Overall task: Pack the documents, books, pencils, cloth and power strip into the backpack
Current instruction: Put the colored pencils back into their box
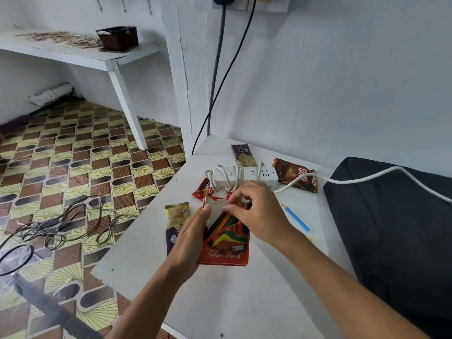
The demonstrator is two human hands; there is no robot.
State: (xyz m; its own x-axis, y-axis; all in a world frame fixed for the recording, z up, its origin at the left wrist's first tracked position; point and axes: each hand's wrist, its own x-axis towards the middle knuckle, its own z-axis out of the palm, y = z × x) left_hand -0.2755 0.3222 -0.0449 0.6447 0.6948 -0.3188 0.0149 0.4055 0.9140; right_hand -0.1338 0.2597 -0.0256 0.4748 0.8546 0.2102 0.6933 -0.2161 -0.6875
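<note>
A red colour pencil box point(226, 250) lies on the white table point(244, 302) with its top flap open and several pencils showing inside. My left hand point(188, 243) holds the box along its left edge. My right hand point(256, 211) pinches at the open flap and the pencil tips. A loose blue pencil point(296, 218) lies to the right of the box. A white power strip point(244, 176) with its cord coiled round it sits just behind the hands. The dark backpack point(396, 231) rests at the table's right side.
Snack wrappers lie around the box: gold and purple point(175, 220), purple point(243, 155), brown and red point(297, 174). The strip's white cord point(367, 178) runs over the backpack. Two cables point(220, 81) hang down the wall. Loose wires point(61, 223) lie on the patterned floor at left.
</note>
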